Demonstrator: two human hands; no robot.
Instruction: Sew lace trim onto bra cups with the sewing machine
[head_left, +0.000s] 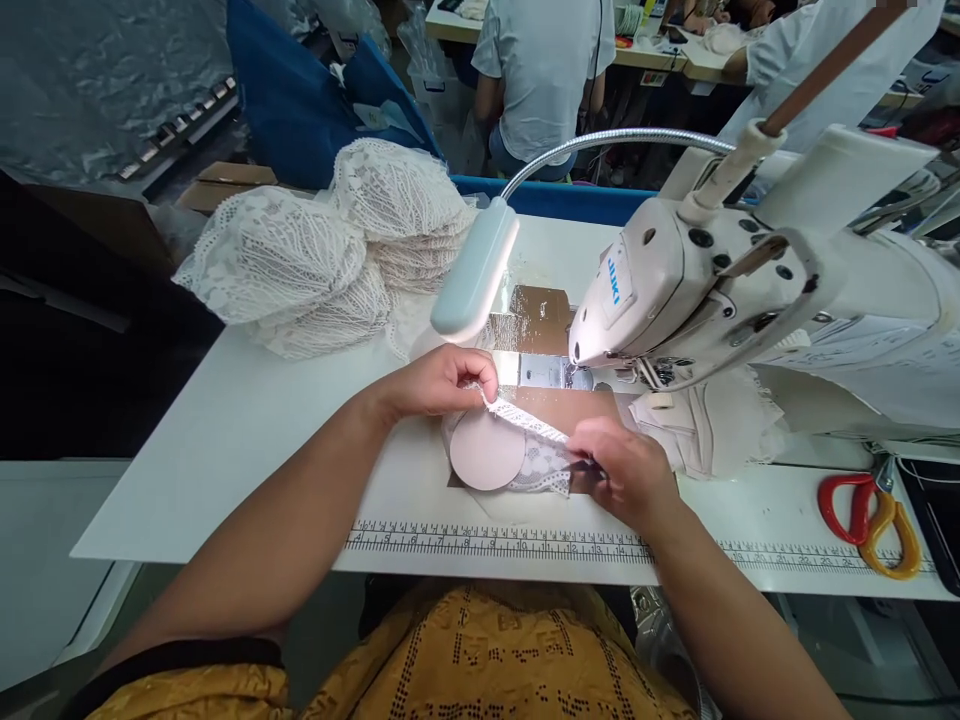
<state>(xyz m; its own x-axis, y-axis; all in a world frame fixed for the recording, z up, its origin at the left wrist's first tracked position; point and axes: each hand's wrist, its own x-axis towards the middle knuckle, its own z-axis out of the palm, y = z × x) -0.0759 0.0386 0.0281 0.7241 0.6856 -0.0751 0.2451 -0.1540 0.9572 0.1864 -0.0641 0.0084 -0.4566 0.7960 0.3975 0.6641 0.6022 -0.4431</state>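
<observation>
My left hand (444,382) pinches one end of the white lace edge (529,418) of a garment piece. At the edge's other end, my right hand (628,470) is closed on it, so the edge runs straight between them. A smooth pale pink round cup (487,452), like a bra cup, hangs below the left fingers, joined by patterned white lace (541,466). Something small and dark shows under my right fingers; its kind is unclear. Just beyond the hands lies the metal needle plate (541,371) of a white sewing machine (652,270).
Lace cups (300,265) are piled at the back left. A lamp (476,275) reaches over the table. Pale fabric pieces (709,420) lie under the machine arm. Red and yellow-handled scissors (870,520) rest front right, near a ruler strip (495,540). A person (540,80) sits beyond.
</observation>
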